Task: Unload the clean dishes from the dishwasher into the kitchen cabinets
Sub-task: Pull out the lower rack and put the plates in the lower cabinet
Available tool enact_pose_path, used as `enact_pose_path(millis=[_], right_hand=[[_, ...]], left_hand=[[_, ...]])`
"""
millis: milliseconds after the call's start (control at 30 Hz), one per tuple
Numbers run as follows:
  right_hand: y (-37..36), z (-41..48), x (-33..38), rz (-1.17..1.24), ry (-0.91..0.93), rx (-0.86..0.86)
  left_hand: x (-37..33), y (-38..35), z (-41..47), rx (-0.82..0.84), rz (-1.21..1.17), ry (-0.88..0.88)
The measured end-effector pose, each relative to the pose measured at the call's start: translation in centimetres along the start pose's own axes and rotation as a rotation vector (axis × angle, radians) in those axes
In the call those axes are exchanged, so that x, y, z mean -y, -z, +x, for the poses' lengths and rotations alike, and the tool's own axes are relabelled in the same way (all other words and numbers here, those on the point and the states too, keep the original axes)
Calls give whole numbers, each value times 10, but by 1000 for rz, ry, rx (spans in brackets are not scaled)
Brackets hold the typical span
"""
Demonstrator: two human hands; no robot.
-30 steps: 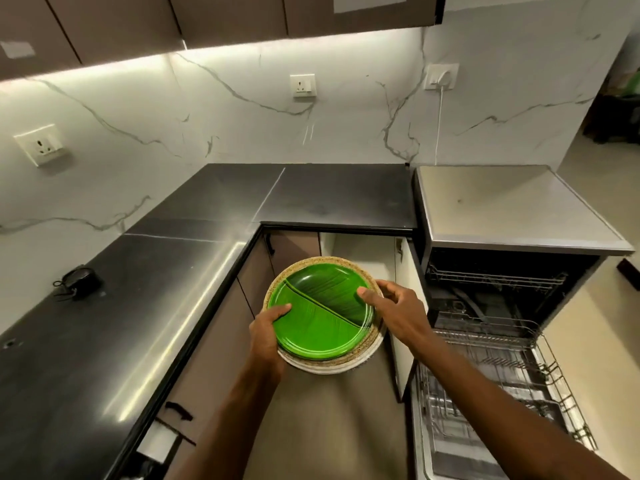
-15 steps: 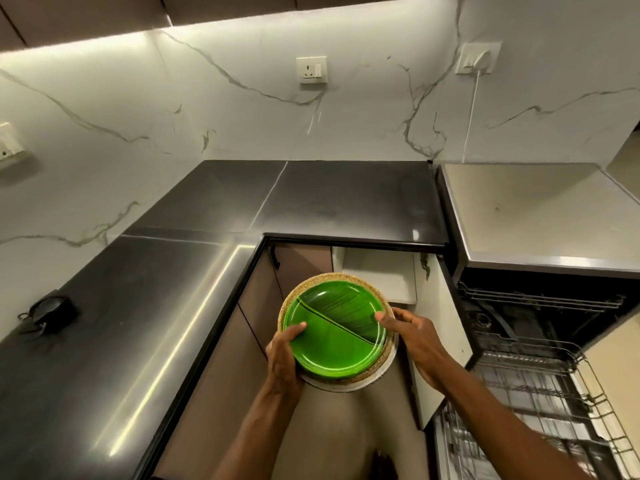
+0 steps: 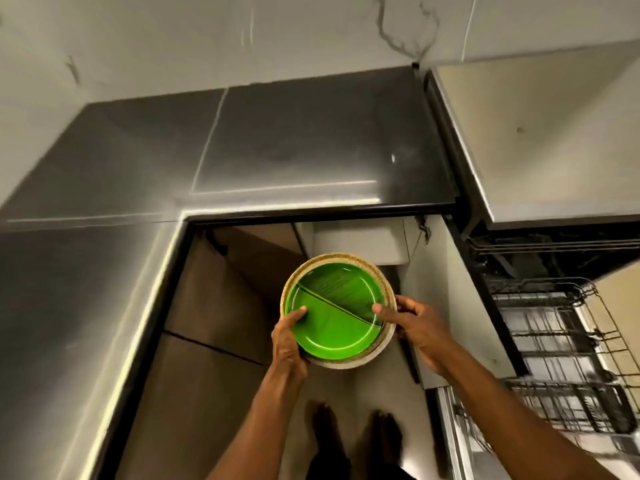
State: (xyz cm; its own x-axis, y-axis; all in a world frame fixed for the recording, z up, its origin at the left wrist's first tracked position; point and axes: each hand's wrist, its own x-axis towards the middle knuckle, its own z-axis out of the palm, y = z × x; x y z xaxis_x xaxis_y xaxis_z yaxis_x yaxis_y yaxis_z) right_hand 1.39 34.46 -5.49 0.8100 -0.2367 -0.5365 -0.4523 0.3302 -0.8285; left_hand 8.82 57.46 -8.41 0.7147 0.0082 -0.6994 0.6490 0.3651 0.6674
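Stack of plates held level in mid-air, in front of the corner of the dark L-shaped counter and above the pale floor. Topmost: a bright green plate crossed by a thin diagonal ridge, dividing it into two sections, the far section ribbed and darker. Beneath it, a speckled tan plate showing as a wider ring around the green one, and under that a white rim visible along the near edge; exact count of plates in the stack impossible to tell. Left hand clamped on the stack's left near edge, thumb laid over the green surface, fingers tucked underneath out of sight. Right hand clamped on the right edge, thumb pressed onto the green rim, fingers curled around the side and under. Hands well apart, one on each side of the stack, both forearms reaching up from the bottom of the frame. Behind and just above the stack, a white-lined opening under the counter's edge, with an open cabinet door standing edge-on to its right. Brown cabinet fronts to the left below the counter. At far right, the open dishwasher with its wire rack pulled out, apart from the stack. Two bare feet on the floor directly below the plates, blurred. Marbled white wall behind the counter.
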Motion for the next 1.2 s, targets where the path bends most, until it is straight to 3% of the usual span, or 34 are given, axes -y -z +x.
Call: enact_pose_path(millis=[267, 567, 867, 1000, 1100, 1200], right_hand=[[15, 180, -103, 166, -47, -86], [26, 295, -152, 303, -43, -134], [28, 332, -150, 378, -31, -238], [24, 345, -144, 392, -7, -315], [22, 351, -146, 415, -9, -374], [19, 356, -147, 421, -18, -416]], left_hand=[[50, -27, 197, -45, 70, 59], [63, -61, 306, 22, 168, -13], [69, -85, 344, -45, 152, 29], [75, -97, 339, -163, 87, 49], [77, -110, 315, -82, 62, 261], [85, -114, 313, -180, 8, 327]])
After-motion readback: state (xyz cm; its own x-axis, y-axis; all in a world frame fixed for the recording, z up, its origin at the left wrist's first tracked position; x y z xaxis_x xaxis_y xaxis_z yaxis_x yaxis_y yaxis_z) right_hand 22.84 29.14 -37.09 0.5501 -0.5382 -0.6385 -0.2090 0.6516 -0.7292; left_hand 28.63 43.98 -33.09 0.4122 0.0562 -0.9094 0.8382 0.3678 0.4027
